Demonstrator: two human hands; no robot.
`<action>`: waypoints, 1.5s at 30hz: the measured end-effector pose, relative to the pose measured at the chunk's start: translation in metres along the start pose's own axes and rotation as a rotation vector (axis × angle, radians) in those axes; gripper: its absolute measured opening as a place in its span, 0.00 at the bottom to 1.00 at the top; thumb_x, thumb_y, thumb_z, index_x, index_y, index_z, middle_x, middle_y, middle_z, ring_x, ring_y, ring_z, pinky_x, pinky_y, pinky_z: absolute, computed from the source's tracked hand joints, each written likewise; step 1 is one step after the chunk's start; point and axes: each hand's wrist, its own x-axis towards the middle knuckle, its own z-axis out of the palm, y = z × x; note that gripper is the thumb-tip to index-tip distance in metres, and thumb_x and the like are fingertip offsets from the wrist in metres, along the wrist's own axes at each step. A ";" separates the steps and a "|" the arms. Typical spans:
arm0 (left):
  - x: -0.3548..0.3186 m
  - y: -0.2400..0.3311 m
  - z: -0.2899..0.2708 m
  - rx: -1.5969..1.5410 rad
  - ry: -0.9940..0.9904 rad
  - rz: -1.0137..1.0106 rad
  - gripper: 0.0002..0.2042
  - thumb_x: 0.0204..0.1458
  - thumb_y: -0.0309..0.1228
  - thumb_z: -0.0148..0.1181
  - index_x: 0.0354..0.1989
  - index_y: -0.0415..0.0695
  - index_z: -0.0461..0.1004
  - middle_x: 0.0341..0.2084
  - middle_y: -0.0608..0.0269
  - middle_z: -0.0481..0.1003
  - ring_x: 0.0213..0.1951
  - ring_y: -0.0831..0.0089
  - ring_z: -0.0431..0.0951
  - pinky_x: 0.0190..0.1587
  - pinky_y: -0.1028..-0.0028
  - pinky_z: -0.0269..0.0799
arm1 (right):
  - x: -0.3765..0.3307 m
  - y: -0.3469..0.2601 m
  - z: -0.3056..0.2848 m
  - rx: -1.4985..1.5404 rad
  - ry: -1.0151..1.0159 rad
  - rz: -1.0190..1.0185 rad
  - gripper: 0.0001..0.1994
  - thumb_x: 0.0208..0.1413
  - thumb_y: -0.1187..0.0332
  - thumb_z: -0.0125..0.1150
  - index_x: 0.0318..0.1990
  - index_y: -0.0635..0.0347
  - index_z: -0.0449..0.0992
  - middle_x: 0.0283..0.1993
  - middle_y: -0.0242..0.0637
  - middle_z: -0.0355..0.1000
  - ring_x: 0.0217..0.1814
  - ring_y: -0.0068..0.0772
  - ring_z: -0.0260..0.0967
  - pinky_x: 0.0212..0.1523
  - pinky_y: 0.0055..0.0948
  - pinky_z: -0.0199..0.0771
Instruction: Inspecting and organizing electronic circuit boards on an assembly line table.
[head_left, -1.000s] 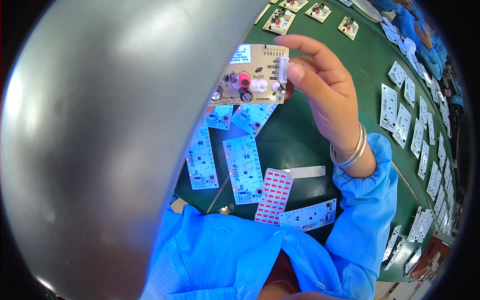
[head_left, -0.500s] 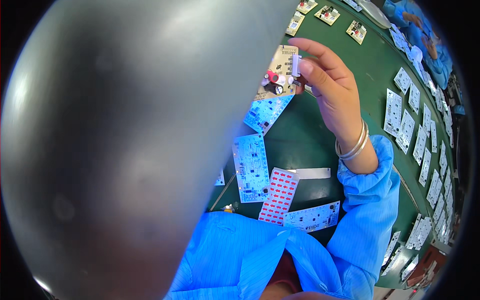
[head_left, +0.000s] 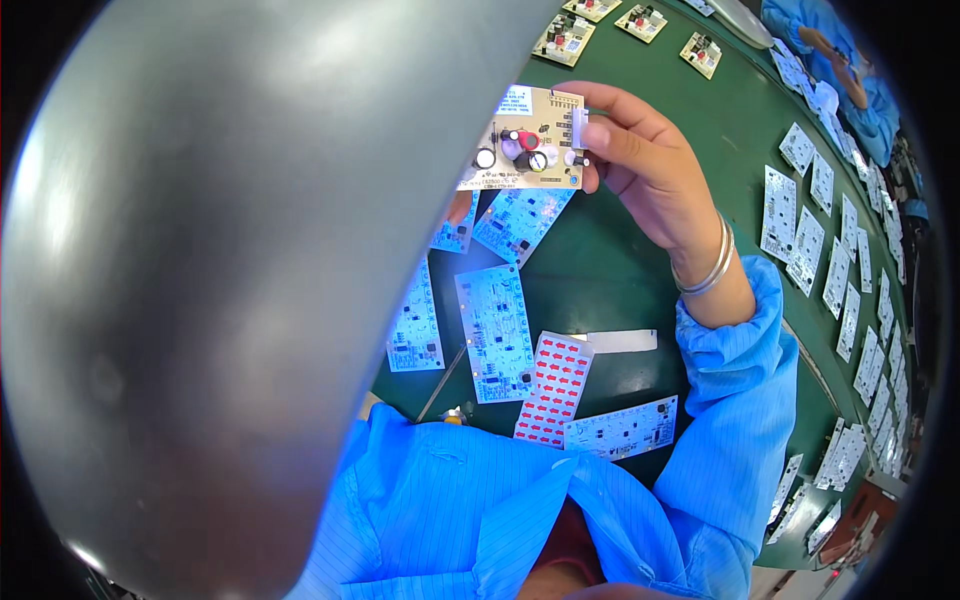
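One circuit board point(head_left: 525, 140) is up off the green table point(head_left: 620, 270), right hand point(head_left: 640, 165) pinching its edge; left hand hidden behind a grey shade point(head_left: 230, 280).

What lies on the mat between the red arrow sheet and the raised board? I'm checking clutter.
In the head view, bare green mat separates the red arrow sheet from the raised board; blue-white boards lie leftward.
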 end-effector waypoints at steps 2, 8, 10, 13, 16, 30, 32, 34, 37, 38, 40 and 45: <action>-0.001 0.002 0.000 -0.026 0.016 -0.015 0.35 0.48 0.57 0.22 0.50 0.38 0.56 0.15 0.64 0.66 0.16 0.77 0.62 0.24 0.73 0.58 | 0.001 -0.001 0.002 0.005 0.013 -0.009 0.16 0.48 0.69 0.51 0.45 0.64 0.65 0.28 0.29 0.65 0.22 0.15 0.58 0.26 0.14 0.60; 0.000 0.001 -0.002 0.025 0.025 -0.019 0.33 0.49 0.56 0.25 0.50 0.39 0.58 0.18 0.60 0.68 0.18 0.75 0.64 0.24 0.73 0.60 | 0.001 0.000 -0.004 -0.065 -0.017 -0.023 0.17 0.49 0.68 0.50 0.46 0.64 0.64 0.34 0.31 0.67 0.29 0.15 0.61 0.29 0.14 0.63; 0.001 0.000 -0.001 0.076 0.103 -0.009 0.32 0.49 0.55 0.28 0.49 0.37 0.58 0.20 0.59 0.69 0.19 0.74 0.65 0.25 0.73 0.61 | 0.001 0.003 -0.006 -0.173 0.048 -0.064 0.16 0.49 0.68 0.50 0.45 0.64 0.64 0.33 0.31 0.67 0.28 0.15 0.61 0.29 0.15 0.63; 0.000 0.000 -0.008 0.227 0.170 0.023 0.30 0.49 0.52 0.35 0.47 0.35 0.59 0.24 0.56 0.71 0.20 0.72 0.68 0.25 0.73 0.63 | 0.002 0.005 -0.007 -0.184 0.083 -0.104 0.15 0.49 0.68 0.50 0.45 0.64 0.65 0.30 0.31 0.67 0.27 0.15 0.60 0.28 0.15 0.62; -0.001 -0.003 -0.012 0.368 0.242 0.045 0.28 0.48 0.49 0.41 0.45 0.32 0.60 0.27 0.54 0.71 0.22 0.71 0.70 0.26 0.74 0.65 | 0.002 0.003 -0.006 -0.251 0.097 -0.152 0.15 0.49 0.68 0.50 0.44 0.64 0.66 0.29 0.31 0.67 0.26 0.16 0.60 0.27 0.15 0.62; -0.003 -0.010 -0.001 0.618 0.288 0.137 0.22 0.50 0.40 0.39 0.45 0.32 0.60 0.32 0.53 0.71 0.24 0.72 0.72 0.29 0.77 0.67 | 0.002 0.004 -0.016 -0.343 0.091 -0.088 0.14 0.48 0.69 0.51 0.43 0.63 0.66 0.28 0.31 0.67 0.26 0.17 0.61 0.29 0.16 0.63; -0.003 -0.009 0.000 0.661 0.334 0.096 0.21 0.52 0.38 0.36 0.45 0.32 0.60 0.32 0.53 0.71 0.22 0.72 0.72 0.29 0.77 0.67 | 0.002 0.004 -0.015 -0.342 0.087 -0.090 0.14 0.48 0.69 0.51 0.43 0.63 0.66 0.29 0.31 0.67 0.26 0.17 0.61 0.29 0.16 0.63; -0.004 -0.009 -0.002 0.649 0.357 0.076 0.20 0.52 0.38 0.35 0.45 0.32 0.60 0.31 0.53 0.71 0.22 0.71 0.72 0.29 0.77 0.67 | 0.002 0.003 -0.014 -0.358 0.067 -0.085 0.14 0.48 0.68 0.51 0.43 0.64 0.66 0.29 0.31 0.67 0.26 0.18 0.61 0.29 0.16 0.63; -0.006 -0.007 -0.004 0.626 0.375 0.031 0.21 0.51 0.38 0.35 0.45 0.32 0.60 0.31 0.52 0.71 0.21 0.70 0.72 0.29 0.76 0.68 | 0.001 0.000 -0.010 -0.378 0.060 -0.079 0.13 0.49 0.69 0.49 0.42 0.64 0.66 0.28 0.31 0.67 0.26 0.17 0.61 0.28 0.15 0.63; -0.007 -0.005 -0.004 0.613 0.371 0.003 0.21 0.51 0.38 0.35 0.44 0.31 0.60 0.31 0.52 0.71 0.21 0.70 0.72 0.29 0.76 0.68 | 0.001 -0.002 -0.010 -0.380 0.062 -0.081 0.13 0.49 0.69 0.49 0.42 0.64 0.66 0.28 0.31 0.67 0.26 0.17 0.61 0.28 0.15 0.63; -0.004 -0.010 -0.007 0.589 0.361 -0.020 0.22 0.51 0.39 0.35 0.44 0.30 0.60 0.31 0.51 0.71 0.22 0.70 0.72 0.28 0.76 0.68 | -0.003 -0.005 -0.016 -0.337 -0.042 0.065 0.12 0.49 0.69 0.48 0.41 0.65 0.67 0.26 0.30 0.67 0.22 0.15 0.61 0.23 0.14 0.62; -0.003 -0.005 -0.013 0.546 0.202 0.082 0.34 0.48 0.54 0.37 0.45 0.28 0.58 0.21 0.53 0.71 0.21 0.71 0.70 0.24 0.77 0.65 | 0.009 -0.002 -0.052 -0.073 0.051 0.165 0.10 0.48 0.68 0.49 0.33 0.67 0.68 0.23 0.32 0.67 0.15 0.15 0.58 0.16 0.12 0.58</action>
